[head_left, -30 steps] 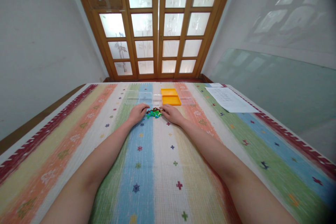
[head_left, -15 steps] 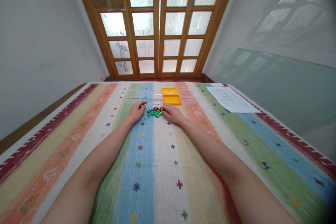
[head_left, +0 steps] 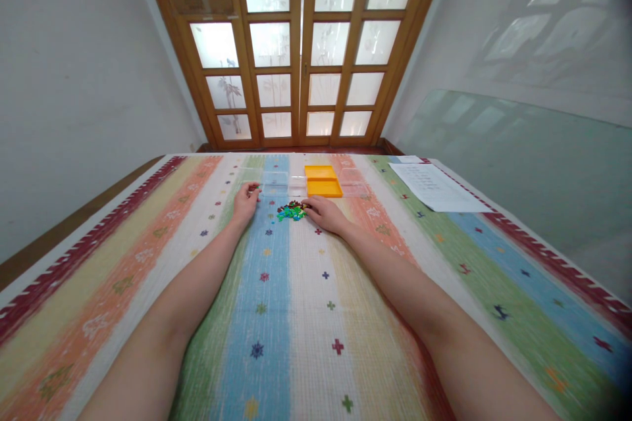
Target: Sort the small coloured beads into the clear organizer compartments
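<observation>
Head view: the pile of small coloured pieces [head_left: 291, 212], green and blue with dark red on its far side, lies on the striped tablecloth [head_left: 311, 316] between the two hands, which are well apart from each other. The right hand [head_left: 323, 214] is at the pile's right edge, fingertips bent in against it; whether they pinch a piece cannot be told. The left hand [head_left: 245, 202] is away from the pile, to its left and a little farther out, thumb and fingers close together over the left part of a clear box [head_left: 274, 181]. A speck of green shows at those fingertips, too small to say whether it is gripped.

Beyond the pile, near the far table edge, an unfolded orange box [head_left: 323, 188] lies between that clear box and another clear tray [head_left: 353, 182]. Patterned cloth runs between the forearms and spreads past them to dark red borders at either side; a paper sheet [head_left: 437, 188] lies by the right one. The clear walls blend into the stripes, so contents are hard to make out. The right palm is hidden, and the lower frame cuts off both arms
</observation>
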The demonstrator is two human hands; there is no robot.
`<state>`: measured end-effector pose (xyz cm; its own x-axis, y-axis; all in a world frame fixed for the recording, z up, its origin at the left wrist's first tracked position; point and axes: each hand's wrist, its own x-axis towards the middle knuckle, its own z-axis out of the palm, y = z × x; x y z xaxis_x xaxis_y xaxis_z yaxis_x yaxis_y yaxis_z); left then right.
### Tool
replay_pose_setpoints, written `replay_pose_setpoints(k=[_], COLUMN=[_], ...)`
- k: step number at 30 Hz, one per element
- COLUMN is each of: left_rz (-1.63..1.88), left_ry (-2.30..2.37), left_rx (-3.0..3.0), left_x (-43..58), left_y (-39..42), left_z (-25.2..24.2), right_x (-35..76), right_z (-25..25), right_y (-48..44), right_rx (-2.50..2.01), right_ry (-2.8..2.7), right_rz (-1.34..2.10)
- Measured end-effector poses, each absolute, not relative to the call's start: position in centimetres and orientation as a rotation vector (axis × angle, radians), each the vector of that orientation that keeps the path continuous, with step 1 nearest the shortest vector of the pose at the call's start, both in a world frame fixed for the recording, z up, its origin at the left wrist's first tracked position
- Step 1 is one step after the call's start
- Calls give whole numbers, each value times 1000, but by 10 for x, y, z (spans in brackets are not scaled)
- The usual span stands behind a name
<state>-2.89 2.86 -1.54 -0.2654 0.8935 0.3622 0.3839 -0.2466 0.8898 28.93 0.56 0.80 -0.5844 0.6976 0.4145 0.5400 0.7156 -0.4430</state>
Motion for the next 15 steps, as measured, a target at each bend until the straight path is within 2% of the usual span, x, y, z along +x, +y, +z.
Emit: replay_pose_setpoints(k=[10,15], left_rz=[1480,1433], left_ry=[1595,1767], left_rx=[1537,1743], left_x=[-29,-31], left_y=[25,18], left_z=[-12,-7], right_x=[289,289], right_z=[7,7], right_y=[7,7], right_rx=[-932,-925], right_ry=[-2357,-2356], right_rz=[359,353])
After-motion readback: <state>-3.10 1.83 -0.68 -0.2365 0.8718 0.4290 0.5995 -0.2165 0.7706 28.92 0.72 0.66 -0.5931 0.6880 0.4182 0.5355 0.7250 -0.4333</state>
